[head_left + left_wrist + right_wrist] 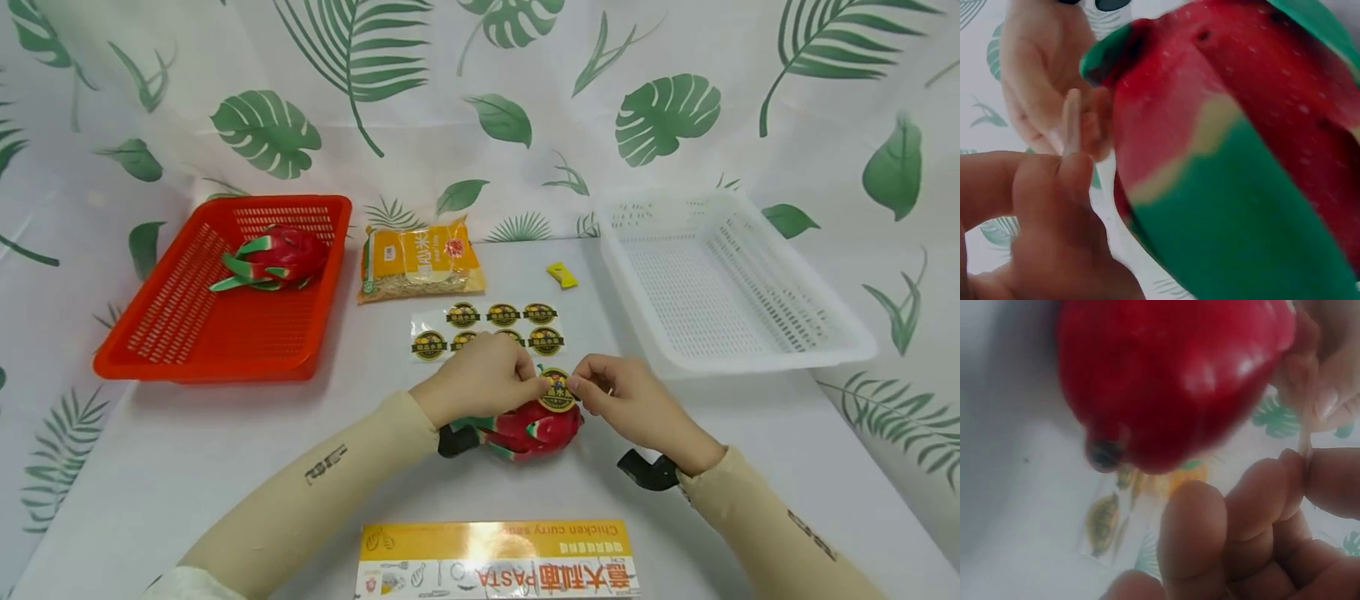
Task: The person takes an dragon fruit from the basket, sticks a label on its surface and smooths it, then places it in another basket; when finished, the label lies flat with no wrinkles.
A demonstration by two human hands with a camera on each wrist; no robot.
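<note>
A round black-and-gold sticker (557, 390) is stretched between both hands, just over a red dragon fruit (536, 435) with green-tipped scales that lies on the table. My left hand (483, 377) pinches the sticker's left edge between thumb and forefinger. On the opposite edge, my right hand (633, 404) pinches it the same way. From the left wrist, the sticker (1072, 122) appears edge-on beside the fruit (1229, 187). The right wrist view also has it as a thin strip between the fingertips. Behind the hands lies a clear sheet of similar stickers (487, 327), partly covered by the left hand.
A red basket (217, 358) at the left holds another dragon fruit (288, 254). At the right stands a white basket (750, 362). An orange grain bag (422, 260) and a small yellow packet (562, 275) lie at the back; a pasta box (498, 560) is in front.
</note>
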